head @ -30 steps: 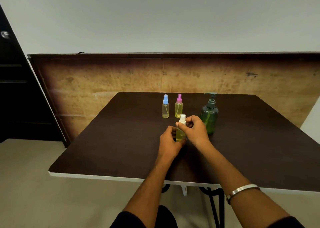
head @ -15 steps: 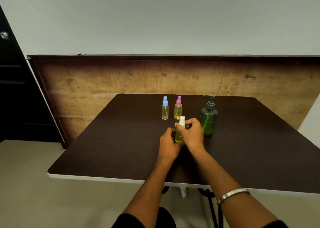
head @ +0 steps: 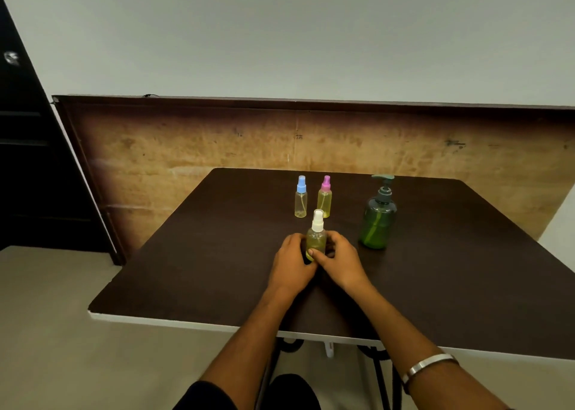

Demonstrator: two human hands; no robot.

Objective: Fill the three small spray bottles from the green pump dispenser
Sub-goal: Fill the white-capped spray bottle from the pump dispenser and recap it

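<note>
A small white-capped spray bottle with yellow liquid stands upright on the dark table. My left hand curls round its left side and my right hand holds its lower body from the right, thumb across the front. Behind it stand a blue-capped bottle, holding only a little liquid at the bottom, and a pink-capped bottle with yellow liquid. The green pump dispenser stands to the right, apart from both hands.
A worn wooden board leans against the wall behind the table. A dark door or cabinet fills the left. The table's white front edge runs close to my forearms.
My right hand has come down from the white cap to the bottle's lower body. The bottle stays upright in the same spot, and the left hand keeps its hold.
</note>
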